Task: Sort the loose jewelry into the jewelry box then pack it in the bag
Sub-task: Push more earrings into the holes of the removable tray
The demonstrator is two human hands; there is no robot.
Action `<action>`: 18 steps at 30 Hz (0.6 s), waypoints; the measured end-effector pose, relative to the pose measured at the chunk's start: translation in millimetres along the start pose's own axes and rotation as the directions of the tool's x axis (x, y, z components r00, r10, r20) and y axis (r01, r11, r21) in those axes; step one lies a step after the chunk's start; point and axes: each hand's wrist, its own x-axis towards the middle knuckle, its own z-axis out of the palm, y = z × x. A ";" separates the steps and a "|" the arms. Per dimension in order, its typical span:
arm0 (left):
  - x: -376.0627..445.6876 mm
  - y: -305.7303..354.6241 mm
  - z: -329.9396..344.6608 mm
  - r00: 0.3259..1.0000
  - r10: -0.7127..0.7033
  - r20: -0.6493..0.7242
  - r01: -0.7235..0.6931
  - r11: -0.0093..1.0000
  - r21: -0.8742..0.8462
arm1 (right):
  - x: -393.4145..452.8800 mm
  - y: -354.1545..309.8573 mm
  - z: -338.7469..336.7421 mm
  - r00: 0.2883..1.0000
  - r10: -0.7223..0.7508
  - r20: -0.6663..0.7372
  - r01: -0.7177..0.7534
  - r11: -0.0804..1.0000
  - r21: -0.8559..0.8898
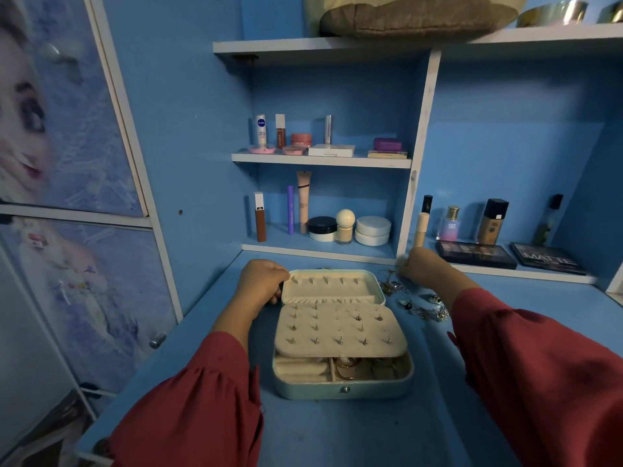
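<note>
Frankly, we cannot make out much of the loose jewelry (413,299); it lies as a small dim tangle of rings and chains on the blue desk (337,433), just beside the right edge of the jewelry box (340,335), and single pieces blur together; the bottom compartments of the box are half hidden under the cream earring panel (338,328), so we see only some gold rings and a padded roll below it; a brown bag (418,15) on the top shelf is cut off by the frame edge, and we cannot tell if it is the task's bag.

Our left hand (261,281) sits at the far left corner of the open lid (332,286), fingers curled round its rim, holding it; our right hand (426,267) hovers over the far end of the jewelry pile with its back to us; its fingertips are hidden, so we cannot tell how far the grip is open or whether it pinches anything; both sleeves are dark red.

The box lies open in the middle of the desk; its long axis runs left to right, the snap button faces us, and the lid is folded back toward the shelves of cosmetics (323,224).
</note>
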 end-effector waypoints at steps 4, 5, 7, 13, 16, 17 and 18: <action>-1.4 0.3 -1.2 1.000 -0.006 0.009 0.006 1.000 -0.009 | -15.3 -8.4 -8.0 0.994 -0.084 0.070 0.100 0.954 -0.284; -1.8 0.7 -1.3 1.000 -0.006 0.010 0.006 1.000 -0.009 | -14.7 -9.3 -11.4 0.998 -0.047 0.033 0.052 0.980 -0.191; -1.8 1.0 -1.7 1.000 -0.007 0.008 0.007 1.000 -0.009 | -7.9 -11.3 -21.7 1.000 0.022 0.002 -0.022 0.986 0.168; -0.4 -0.6 -0.9 1.000 -0.015 -0.001 0.015 0.999 -0.035 | 5.4 -10.6 -51.1 0.982 -0.021 -0.189 0.085 0.938 0.336; -0.1 -1.0 -0.8 1.000 -0.009 -0.013 0.008 0.998 -0.070 | 1.1 -15.4 -69.0 0.970 -0.053 -0.236 0.138 0.924 0.357; 0.1 -1.2 -0.7 1.000 -0.008 -0.019 0.006 0.996 -0.094 | 0.9 -16.7 -73.8 0.966 -0.065 -0.249 0.155 0.919 0.362; 0.0 -1.2 -0.7 1.000 -0.005 -0.025 0.002 0.993 -0.119 | 0.0 -18.3 -78.2 0.962 -0.074 -0.262 0.172 0.912 0.372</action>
